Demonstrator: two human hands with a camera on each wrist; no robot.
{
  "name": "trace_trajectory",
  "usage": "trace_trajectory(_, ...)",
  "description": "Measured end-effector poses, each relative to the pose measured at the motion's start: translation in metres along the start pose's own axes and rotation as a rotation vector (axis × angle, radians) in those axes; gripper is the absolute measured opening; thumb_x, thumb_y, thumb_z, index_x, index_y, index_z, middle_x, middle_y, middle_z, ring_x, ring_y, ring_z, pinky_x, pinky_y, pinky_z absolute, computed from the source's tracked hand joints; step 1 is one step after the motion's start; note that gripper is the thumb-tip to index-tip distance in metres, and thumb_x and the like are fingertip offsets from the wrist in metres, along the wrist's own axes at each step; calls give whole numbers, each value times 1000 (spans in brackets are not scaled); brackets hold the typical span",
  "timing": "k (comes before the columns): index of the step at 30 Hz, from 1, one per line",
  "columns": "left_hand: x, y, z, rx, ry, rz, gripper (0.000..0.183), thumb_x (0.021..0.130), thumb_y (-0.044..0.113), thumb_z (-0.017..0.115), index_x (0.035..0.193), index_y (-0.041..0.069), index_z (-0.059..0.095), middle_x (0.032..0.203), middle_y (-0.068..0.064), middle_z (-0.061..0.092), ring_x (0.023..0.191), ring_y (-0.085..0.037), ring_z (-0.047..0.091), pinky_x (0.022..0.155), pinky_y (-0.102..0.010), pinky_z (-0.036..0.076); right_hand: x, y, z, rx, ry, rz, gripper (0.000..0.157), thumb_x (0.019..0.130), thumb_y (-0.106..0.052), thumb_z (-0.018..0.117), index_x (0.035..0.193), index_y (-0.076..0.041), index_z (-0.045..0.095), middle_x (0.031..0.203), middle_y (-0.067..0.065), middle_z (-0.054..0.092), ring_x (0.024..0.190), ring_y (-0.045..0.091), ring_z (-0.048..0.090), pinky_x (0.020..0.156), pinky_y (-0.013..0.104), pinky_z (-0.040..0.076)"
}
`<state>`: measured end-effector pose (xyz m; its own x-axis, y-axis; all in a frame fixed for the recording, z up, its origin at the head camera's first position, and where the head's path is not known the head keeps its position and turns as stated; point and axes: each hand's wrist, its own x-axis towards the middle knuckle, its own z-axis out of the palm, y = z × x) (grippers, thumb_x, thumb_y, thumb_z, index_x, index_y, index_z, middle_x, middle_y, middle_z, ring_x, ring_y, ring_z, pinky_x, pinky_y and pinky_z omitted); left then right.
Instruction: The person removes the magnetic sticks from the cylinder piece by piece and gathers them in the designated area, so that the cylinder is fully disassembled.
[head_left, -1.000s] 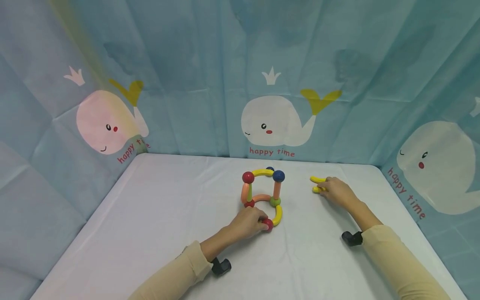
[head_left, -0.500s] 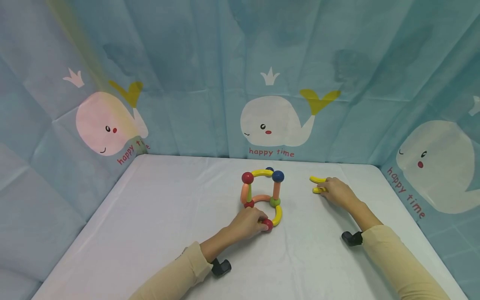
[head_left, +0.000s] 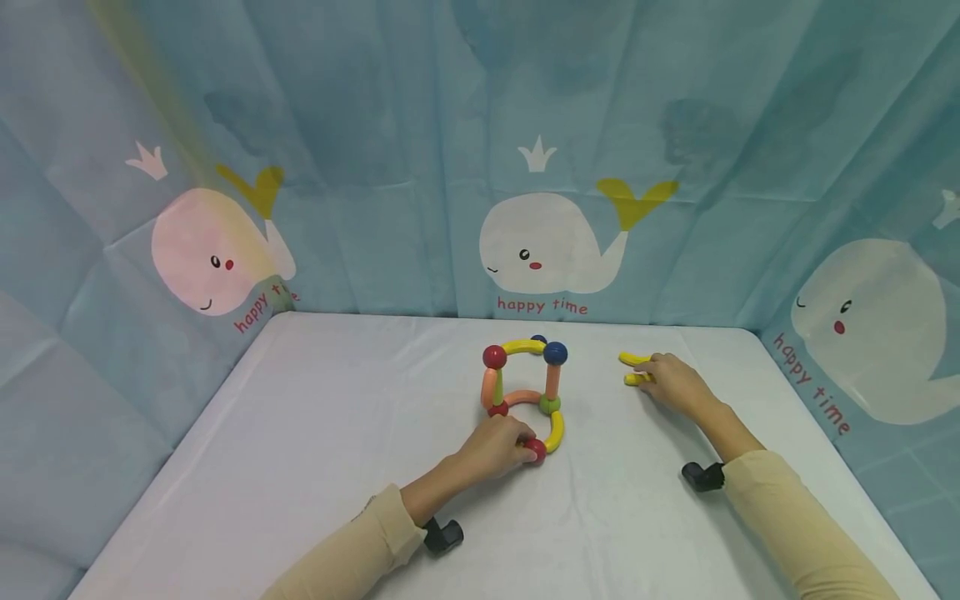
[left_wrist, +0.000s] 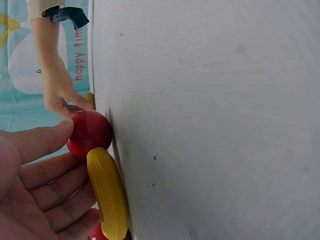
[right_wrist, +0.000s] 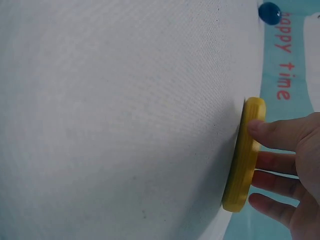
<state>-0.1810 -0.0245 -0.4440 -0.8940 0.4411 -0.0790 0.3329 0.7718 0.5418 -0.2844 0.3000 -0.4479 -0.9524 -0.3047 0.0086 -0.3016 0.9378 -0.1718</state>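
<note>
My left hand [head_left: 491,447] pinches a red ball [head_left: 536,451] between thumb and fingers at the near corner of a ball-and-stick construction. In the left wrist view a yellow curved stick [left_wrist: 109,195] joins that ball, running beside the fingers toward another red ball. The construction has an upright frame: a red ball [head_left: 495,357] and a blue ball [head_left: 556,353] on top, with orange, green and yellow sticks between. A green ball [head_left: 550,404] sits at its base. To the right, my right hand [head_left: 675,385] pinches a yellow curved stick [right_wrist: 244,160] lying on the table.
Another yellow curved stick [head_left: 634,359] lies just beyond the right hand. A second blue ball [head_left: 538,340] shows behind the frame. The white table [head_left: 360,375] meets a blue curtain [head_left: 390,242] with whale prints at the back and sides.
</note>
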Motion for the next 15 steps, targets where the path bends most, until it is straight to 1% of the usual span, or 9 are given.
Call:
trace_trajectory(6,-1,2,0,-17,-3,-9,28,83,19,77,109,8,75,93,1,75,82,-7,60,75,-17,53,1,0,0,-6,6,-3,30,88,-15,71,115,-1,70,106,17,65,100,34,60,87,52,51)
trace_trajectory(11,-1,3,-2,-18,-9,-13,28,84,19,77,110,8,74,94,0,75,81,-7,59,72,-15,52,1,1,0,10,10,7,31,88,-14,69,116,-1,70,106,17,65,98,34,60,84,52,51)
trace_trajectory(15,-1,3,-2,-8,-13,-21,29,84,19,76,111,8,74,95,-1,75,80,-8,58,70,-15,52,1,0,-3,21,6,19,34,90,-19,69,119,-2,68,109,19,64,100,35,59,84,53,50)
